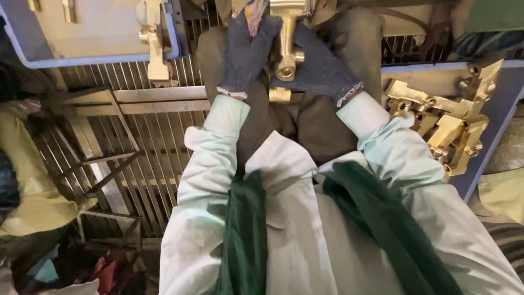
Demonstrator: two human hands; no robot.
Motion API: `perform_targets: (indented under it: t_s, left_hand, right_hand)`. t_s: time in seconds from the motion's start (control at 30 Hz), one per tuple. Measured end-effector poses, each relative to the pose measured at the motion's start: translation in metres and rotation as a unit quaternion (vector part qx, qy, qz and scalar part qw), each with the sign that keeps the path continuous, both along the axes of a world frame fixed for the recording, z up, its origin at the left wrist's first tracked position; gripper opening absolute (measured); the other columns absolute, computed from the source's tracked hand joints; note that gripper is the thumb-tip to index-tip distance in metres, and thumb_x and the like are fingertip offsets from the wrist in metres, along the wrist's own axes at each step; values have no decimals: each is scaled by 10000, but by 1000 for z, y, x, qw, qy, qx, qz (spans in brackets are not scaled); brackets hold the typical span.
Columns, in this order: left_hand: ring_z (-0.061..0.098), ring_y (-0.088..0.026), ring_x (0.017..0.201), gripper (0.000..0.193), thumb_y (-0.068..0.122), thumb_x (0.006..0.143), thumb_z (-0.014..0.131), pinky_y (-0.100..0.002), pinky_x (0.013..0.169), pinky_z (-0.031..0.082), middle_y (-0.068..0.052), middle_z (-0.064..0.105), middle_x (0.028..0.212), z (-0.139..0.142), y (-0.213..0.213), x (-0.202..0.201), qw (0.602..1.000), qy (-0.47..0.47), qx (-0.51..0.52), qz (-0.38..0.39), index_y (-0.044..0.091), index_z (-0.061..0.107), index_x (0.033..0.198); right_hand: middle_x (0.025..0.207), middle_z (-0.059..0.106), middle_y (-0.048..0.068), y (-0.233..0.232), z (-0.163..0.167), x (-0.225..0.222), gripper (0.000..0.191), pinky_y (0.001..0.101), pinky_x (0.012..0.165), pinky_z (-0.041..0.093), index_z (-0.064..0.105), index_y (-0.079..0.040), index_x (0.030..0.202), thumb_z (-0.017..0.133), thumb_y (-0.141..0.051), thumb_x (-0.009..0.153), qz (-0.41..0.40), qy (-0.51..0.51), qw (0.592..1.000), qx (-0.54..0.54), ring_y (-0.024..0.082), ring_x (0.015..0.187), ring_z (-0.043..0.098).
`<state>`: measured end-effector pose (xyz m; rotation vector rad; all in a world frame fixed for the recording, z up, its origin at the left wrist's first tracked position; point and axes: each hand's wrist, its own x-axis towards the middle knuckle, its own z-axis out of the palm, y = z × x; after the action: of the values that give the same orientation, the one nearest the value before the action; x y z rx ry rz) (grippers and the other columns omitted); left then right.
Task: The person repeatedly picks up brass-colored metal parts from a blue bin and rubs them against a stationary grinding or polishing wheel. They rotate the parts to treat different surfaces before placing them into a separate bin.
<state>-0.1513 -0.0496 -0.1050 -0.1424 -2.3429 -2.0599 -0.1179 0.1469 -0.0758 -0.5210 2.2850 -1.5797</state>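
Both my hands wear dark knitted gloves and meet over my lap at the top middle of the view. My right hand (322, 68) grips a shiny brass tap body (286, 43) that stands upright with a round opening facing me. My left hand (245, 52) presses a piece of multicoloured cloth (254, 13) against the brass part's left side. Pale sleeves cover both my forearms, and a dark green scarf hangs down my chest.
A blue tray (494, 117) at the right holds several brass tap bodies (447, 128). Another blue tray (103, 57) at the top left holds several more brass parts. A metal grate floor (153, 142) and a rusty frame lie at the left, with yellowish sacks at the far left.
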Motion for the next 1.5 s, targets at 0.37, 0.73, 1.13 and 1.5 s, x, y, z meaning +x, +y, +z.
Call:
perform_targets:
  t_s: [0.37, 0.73, 1.13, 1.5]
  left_hand:
    - [535, -79, 620, 249, 237, 970, 723, -281, 545, 428, 4, 636, 747, -22, 16, -18, 933, -293, 198, 65, -11, 723, 942]
    - [622, -107, 701, 308, 288, 943, 718, -277, 592, 506, -24, 697, 841, 5, 18, -19, 895, -347, 275, 60, -6, 722, 1033]
    - [706, -221, 1043, 626, 311, 807, 956, -411, 965, 590, -77, 701, 1189, 186, -1, 116, 988, 120, -73, -60, 39, 625, 1264]
    - [652, -264, 1060, 369, 140, 1028, 565, -407, 893, 555, -112, 664, 1237, 130, -19, 162, 926, 237, -209, -208, 75, 611, 1387]
  right_hand:
    - [1105, 707, 66, -11, 25, -30, 507, 347, 912, 628, 587, -22, 1216, 863, -144, 809, -35, -399, 879, -258, 170, 1018, 712]
    - [1081, 755, 77, 2, 14, -25, 423, 314, 838, 591, 649, 23, 1255, 772, -122, 877, -148, -399, 867, -260, 191, 953, 740]
    - [1294, 626, 174, 26, 70, 94, 575, 429, 1004, 503, 538, -13, 1378, 748, -205, 879, -97, -10, 994, -42, 289, 1180, 613]
    - [1137, 630, 184, 18, 95, 159, 703, 431, 808, 580, 456, -12, 1419, 759, -35, 785, -246, -363, 829, -347, 273, 966, 674]
